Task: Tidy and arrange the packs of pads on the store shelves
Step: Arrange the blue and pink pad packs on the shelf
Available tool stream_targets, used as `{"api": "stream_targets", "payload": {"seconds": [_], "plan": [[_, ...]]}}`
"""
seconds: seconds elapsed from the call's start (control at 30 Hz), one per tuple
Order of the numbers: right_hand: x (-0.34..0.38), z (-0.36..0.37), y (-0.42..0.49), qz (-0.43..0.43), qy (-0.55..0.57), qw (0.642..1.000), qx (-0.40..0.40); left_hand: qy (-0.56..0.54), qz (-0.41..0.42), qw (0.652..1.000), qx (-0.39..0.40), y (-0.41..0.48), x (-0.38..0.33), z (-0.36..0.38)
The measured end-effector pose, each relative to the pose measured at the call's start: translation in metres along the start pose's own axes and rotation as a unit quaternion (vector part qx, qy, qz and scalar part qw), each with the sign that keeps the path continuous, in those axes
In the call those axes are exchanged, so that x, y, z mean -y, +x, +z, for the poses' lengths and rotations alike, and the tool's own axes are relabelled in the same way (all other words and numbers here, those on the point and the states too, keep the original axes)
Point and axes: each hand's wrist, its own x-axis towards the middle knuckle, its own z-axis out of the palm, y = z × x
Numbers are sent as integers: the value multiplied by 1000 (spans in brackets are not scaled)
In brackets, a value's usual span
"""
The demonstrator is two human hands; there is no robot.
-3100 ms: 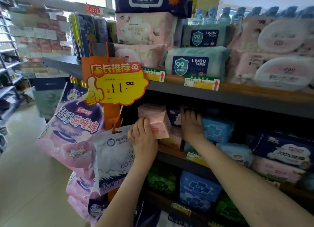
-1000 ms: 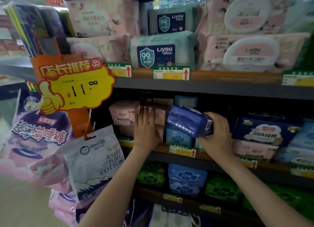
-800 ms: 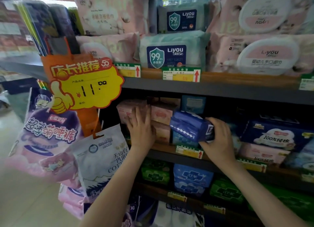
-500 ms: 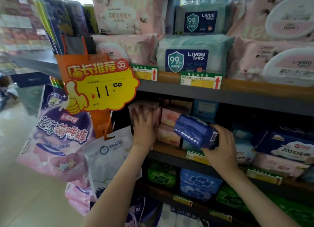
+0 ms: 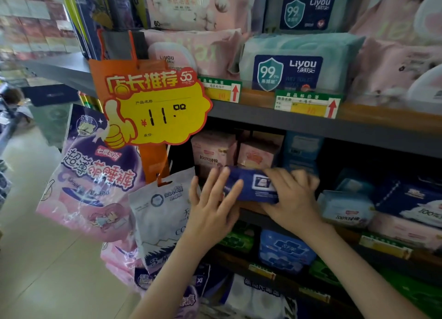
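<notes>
centre of frame: left hand is lying released, fingers straight and spread, tips touching the left end of the dark blue pack. right hand is grasping that pack at its right end, fingers curled over the top. pack is lying lengthwise at the front edge of the middle shelf. just behind, two pink packs are standing side by side. upper left, a yellow price sign is hanging.
</notes>
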Motion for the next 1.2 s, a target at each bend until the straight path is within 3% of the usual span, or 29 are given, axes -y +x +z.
{"api": "stream_targets", "payload": {"seconds": [0.07,0.13,0.2,0.3,0.4,0.47,0.5,0.57,0.63,0.8,1.0,1.07,1.13,1.2], "plan": [[4,4,2,-37,2,999,7,71,-26,996,38,1,6,-8],[5,6,5,-59,26,998,17,45,-81,994,62,7,12,-18],[6,8,12,-96,53,993,34,-58,-128,986,94,10,15,-27],[8,7,22,-111,117,984,80,-208,-211,941,161,7,14,-40],[-5,13,33,70,206,975,49,-248,-320,904,140,-5,19,-47],[-25,26,42,207,185,959,52,-258,-384,882,95,-13,20,-52],[-33,34,45,247,160,952,89,-257,-409,873,68,-16,20,-55],[-42,48,50,279,169,930,171,-260,-449,854,19,-20,16,-60],[-43,59,52,276,224,913,200,-259,-485,835,-8,-21,10,-64],[-46,57,59,295,320,891,124,-249,-524,813,-58,-20,5,-70],[-39,43,37,238,278,915,169,-263,-550,787,-97,-19,-9,-79],[-38,33,34,246,262,913,192,-290,-546,780,-95,-13,-19,-81],[-38,16,31,237,260,922,160,-318,-532,782,-72,-5,-31,-82],[-38,-15,25,241,348,899,113,-363,-511,779,-24,2,-45,-80]]}}
